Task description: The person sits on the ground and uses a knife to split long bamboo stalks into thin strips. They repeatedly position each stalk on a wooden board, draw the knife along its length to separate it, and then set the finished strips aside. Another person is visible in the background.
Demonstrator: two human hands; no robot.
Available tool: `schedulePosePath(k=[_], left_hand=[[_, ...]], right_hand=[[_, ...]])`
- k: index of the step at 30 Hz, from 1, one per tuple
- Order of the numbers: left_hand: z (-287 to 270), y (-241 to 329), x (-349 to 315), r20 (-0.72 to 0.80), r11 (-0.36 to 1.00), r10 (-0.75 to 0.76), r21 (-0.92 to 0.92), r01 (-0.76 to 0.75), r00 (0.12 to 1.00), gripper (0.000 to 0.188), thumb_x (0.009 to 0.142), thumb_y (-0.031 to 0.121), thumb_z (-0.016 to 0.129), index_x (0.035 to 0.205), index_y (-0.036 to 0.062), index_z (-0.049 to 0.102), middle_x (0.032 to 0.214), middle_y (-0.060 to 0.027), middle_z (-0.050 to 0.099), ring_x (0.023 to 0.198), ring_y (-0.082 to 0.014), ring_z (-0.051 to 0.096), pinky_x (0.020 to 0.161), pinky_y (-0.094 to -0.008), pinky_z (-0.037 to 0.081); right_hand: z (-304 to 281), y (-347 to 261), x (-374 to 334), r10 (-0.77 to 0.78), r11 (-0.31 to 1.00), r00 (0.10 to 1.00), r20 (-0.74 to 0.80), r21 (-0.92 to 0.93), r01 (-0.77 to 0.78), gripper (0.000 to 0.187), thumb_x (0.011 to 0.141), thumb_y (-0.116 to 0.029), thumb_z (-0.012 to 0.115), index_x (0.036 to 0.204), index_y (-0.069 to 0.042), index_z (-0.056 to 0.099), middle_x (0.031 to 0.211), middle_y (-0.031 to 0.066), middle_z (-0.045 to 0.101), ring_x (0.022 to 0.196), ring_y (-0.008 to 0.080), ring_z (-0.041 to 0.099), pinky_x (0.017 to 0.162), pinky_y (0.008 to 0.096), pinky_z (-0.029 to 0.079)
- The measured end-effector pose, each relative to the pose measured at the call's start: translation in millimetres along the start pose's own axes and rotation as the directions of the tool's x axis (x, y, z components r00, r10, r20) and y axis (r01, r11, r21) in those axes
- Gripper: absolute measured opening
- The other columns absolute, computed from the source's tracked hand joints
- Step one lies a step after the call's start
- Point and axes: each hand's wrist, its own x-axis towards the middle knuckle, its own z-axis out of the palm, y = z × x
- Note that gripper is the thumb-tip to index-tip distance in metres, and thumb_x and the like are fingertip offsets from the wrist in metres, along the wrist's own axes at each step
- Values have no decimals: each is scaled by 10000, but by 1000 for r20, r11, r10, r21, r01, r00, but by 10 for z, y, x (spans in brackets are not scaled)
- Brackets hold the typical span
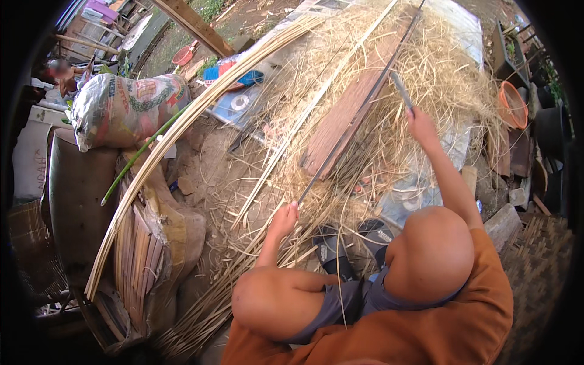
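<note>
My left hand [285, 219] is closed round the near end of a long, thin dark strip [312, 183]. From there the strip runs up and away along a reddish-brown wooden board [340, 131]. In my right hand [421, 126] is a knife [401, 89], its grey blade pointing up and left beside the board. A small gap seems to part the blade from the strip. Pale curly shavings [450, 61] lie heaped on both sides of the board. Left of it stretches a long pale strip [316, 103].
A bundle of long pale strips [182, 128] with one green stalk [143, 154] arcs along the left. Behind it rests a stuffed sack [131, 106]. More thin strips [201, 316] lie by my left knee. An orange basket [512, 104] stands at right, and a wooden post [194, 27] leans at the back.
</note>
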Motion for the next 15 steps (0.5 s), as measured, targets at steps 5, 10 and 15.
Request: schedulePosePath(k=[5,10,15], left_hand=[[25,228,-195,-100,941,110,331,-71,989,417,1037,366,404,877,17,566,699,-292,615,687,-490,614,648,-578,456],[22,383,-339,-10,870,-40,492,39,999,432,1041,379,363,932,17,572,740,-310,631,710,-508,623,665,-585,493],[-95,314,-255,27,975,-59,217,52,998,468,1039,373,404,890,-19,613,813,-295,626,794,-478,612,708,-533,463]], right_hand=[[978,-602,-1396,-533,842,826,181,24,538,467,992,-475,458,1245,-116,616,900,199,671,822,389,669,800,520,520],[480,16,-546,-242,923,935,260,-236,305,350,1016,-344,461,1222,-91,587,871,167,679,808,388,673,732,489,544],[159,-2,-198,-71,997,985,160,55,63,428,1021,-406,452,1222,-52,582,765,171,656,676,370,651,664,514,524]])
